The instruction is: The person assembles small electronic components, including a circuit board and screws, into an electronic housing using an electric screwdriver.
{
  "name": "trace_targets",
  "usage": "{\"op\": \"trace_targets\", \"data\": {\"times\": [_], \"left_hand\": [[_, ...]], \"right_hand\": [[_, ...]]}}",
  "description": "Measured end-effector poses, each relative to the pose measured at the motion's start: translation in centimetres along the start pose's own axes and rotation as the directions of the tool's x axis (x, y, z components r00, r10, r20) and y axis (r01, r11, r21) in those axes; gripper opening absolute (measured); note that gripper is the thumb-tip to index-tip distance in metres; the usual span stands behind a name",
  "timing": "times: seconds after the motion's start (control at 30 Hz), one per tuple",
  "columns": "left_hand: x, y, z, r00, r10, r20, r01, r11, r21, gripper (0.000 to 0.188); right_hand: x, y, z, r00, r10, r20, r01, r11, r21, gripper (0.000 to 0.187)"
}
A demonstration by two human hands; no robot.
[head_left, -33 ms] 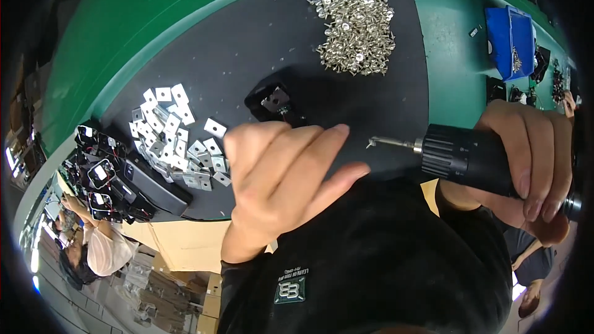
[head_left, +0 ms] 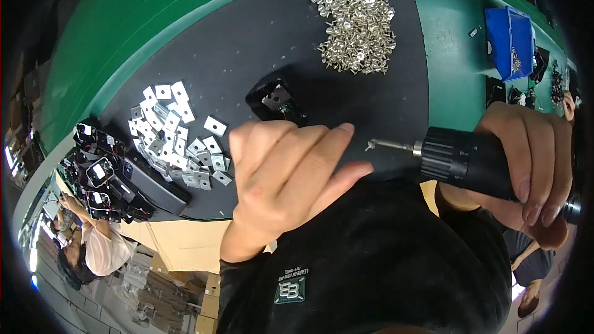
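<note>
My right hand [head_left: 532, 161] is wrapped around a black electric screwdriver [head_left: 461, 156] lying level, its bit pointing left. At the bit's tip sits a small bright metal piece [head_left: 370, 145], apparently a screw. My left hand [head_left: 288, 173] is just left of that tip, back of the hand up. Its thumb and index finger are apart with nothing visible between them; the other fingers are curled and the palm is hidden. Beyond the knuckles stands a black housing [head_left: 263, 102] with a metal plate [head_left: 276, 97] inside, its near part covered by my left hand.
A heap of silvery screws [head_left: 356, 34] lies at the far side of the dark mat [head_left: 247, 43]. Square metal plates [head_left: 170, 130] with holes are scattered at left, beside black housings [head_left: 102, 173]. A blue bin [head_left: 498, 43] stands at far right. Other people are at both edges.
My left hand has shifted very slightly to the right, and a bit more of the black housing shows behind it. The screwdriver is almost still.
</note>
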State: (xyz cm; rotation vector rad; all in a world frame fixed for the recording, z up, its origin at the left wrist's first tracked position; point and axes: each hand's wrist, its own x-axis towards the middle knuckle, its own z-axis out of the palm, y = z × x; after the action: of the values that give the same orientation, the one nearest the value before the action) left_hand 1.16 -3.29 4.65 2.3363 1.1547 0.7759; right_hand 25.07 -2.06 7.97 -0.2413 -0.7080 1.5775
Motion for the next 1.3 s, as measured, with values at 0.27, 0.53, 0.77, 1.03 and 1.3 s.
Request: {"op": "trace_targets", "data": {"times": [0.27,0.53,0.77,1.03,1.3], "left_hand": [[-1.7,0.2,1.0,0.998,0.053,-0.045,-0.060,0.983,-0.173,0.029],[-2.1,0.3,1.2,0.999,0.046,-0.024,-0.050,0.981,-0.185,0.018],[-2.8,0.0,1.8,0.992,0.049,-0.116,-0.072,0.977,-0.201,0.019],[-3.7,-0.1,2.7,0.988,0.014,-0.151,-0.061,0.950,-0.307,0.030],[-2.8,-0.7,0.3,0.997,0.029,-0.071,-0.038,0.992,-0.121,0.045]], "right_hand": [[0.1,-0.1,0.2,0.958,0.066,0.280,-0.053,0.997,-0.054,0.020],[0.3,0.0,0.0,0.918,0.062,0.391,-0.056,0.998,-0.026,0.018],[0.0,0.2,0.5,0.922,0.078,0.378,-0.060,0.996,-0.059,0.022],[-0.9,1.0,0.4,0.959,0.000,0.283,-0.015,0.999,0.049,0.026],[-1.1,1.5,-0.5,0.956,-0.048,0.289,0.025,0.996,0.080,0.032]]}}
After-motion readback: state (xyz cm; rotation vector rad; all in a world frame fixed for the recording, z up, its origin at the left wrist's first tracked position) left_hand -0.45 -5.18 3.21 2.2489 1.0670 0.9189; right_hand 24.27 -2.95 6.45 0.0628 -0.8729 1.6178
